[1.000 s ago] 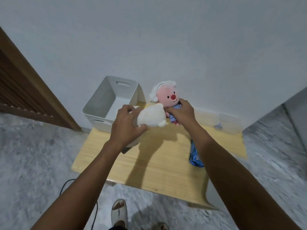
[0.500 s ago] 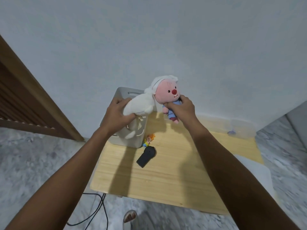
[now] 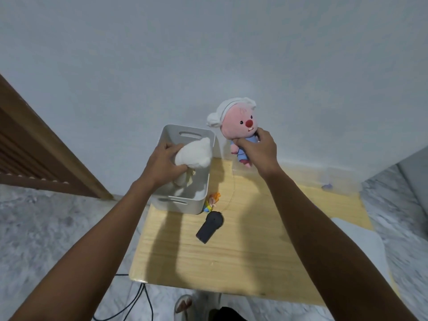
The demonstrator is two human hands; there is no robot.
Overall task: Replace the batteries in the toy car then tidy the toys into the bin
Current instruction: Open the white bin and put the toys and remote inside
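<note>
A white bin (image 3: 178, 205) stands at the back left corner of a small wooden table (image 3: 231, 258). My left hand (image 3: 162, 164) grips a white plush toy (image 3: 194, 154) and holds it inside the bin's mouth. My right hand (image 3: 257, 151) is closed around the blue body of a pink-faced plush doll (image 3: 238, 122) with white hair, held upright in the air to the right of the bin. A black remote-like device (image 3: 210, 227) lies on the table in front of the bin. A small orange and yellow toy figure (image 3: 212, 201) lies against the bin's right wall.
A pale wall rises right behind the table. A wooden door frame (image 3: 46, 144) stands at the left. A clear plastic box (image 3: 324, 179) sits along the table's back edge at the right. A black cable (image 3: 136, 300) trails on the marble floor below the table's near edge.
My left hand has carried the white plush from above the table down into the bin. My right hand has lifted the pink doll higher. The view has shifted, so the black device now shows.
</note>
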